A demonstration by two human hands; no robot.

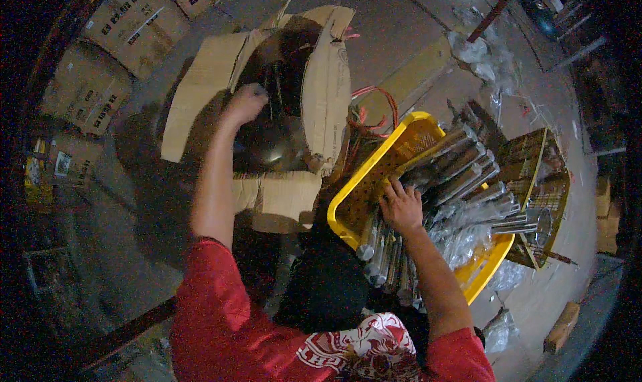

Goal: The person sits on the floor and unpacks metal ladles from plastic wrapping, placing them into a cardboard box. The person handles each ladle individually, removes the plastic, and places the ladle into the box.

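My left hand is closed at the left side of an open cardboard box; whatever its fingers hold is too blurred to make out. Inside the box is a dark, partly shiny surface, with a few thin pale lines near my hand. My right hand rests with fingers spread against shiny metal tubes in a yellow plastic basket. More tubes lie at the basket's near left side. Crumpled clear plastic wrap covers part of the load.
Sealed cartons stand at the far left. Red-orange straps lie between box and basket. Right of the basket stands a yellowish rack-like frame. Loose plastic litters the far right floor, and a wooden block sits at lower right.
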